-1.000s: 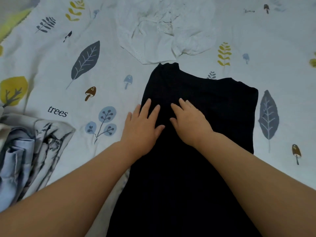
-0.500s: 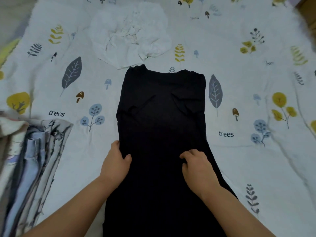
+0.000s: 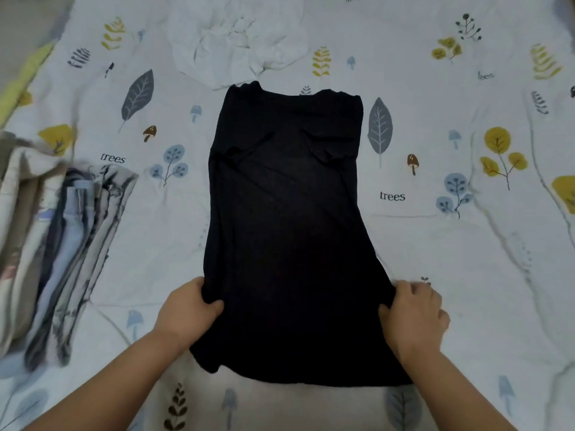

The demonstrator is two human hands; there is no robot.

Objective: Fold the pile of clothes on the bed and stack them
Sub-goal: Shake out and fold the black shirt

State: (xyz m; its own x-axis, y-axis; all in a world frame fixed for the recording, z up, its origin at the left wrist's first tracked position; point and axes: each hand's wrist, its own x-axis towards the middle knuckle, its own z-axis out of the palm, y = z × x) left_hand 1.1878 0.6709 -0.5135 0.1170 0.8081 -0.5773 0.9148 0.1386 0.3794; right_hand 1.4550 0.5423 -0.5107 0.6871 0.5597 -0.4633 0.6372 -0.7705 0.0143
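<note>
Black sleeveless top (image 3: 289,231) lies flat on the bed (image 3: 466,250), neckline far, hem near. Left hand (image 3: 186,309) pinches the left side edge near the hem, thumb on top; right hand (image 3: 413,315) grips the right side edge, fingers curled over the fabric. Stack of folded clothes (image 3: 65,244) sits at far left; crumpled white garment (image 3: 242,42) lies beyond the neckline, unfolded. Judged step: starting the fold. Next move likely calls for lifting the hem end evenly toward the neckline.
</note>
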